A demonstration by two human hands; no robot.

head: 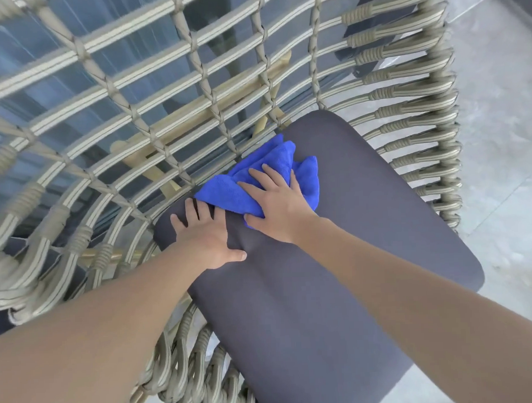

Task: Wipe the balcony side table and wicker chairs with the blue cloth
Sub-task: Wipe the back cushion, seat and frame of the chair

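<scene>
A: Blue cloth [267, 177], where does it sit?

B: Bunched on the dark seat cushion [336, 259], at the cushion's back edge, just in front of the wicker chair [176, 93] backrest.

A: And the hands?

B: The right hand [275, 207] lies flat on top of the cloth, fingers spread and nearly straight, pressing it down rather than gripping it. The left hand [207, 233] rests just beside the cloth on the cushion's back corner, fingers splayed, palm down, holding nothing; its fingertips reach the cloth's near edge.

A: How far along would you say?

B: Mid-wipe on this chair's cushion, I'd judge. Nothing shows which parts are already clean. The woven back and arms around the cushion likely remain, and the side table isn't clearly in view, though something pale shows through the backrest, beyond the cushion. Grey floor tiles [497, 133] lie beyond the chair's arm.
</scene>
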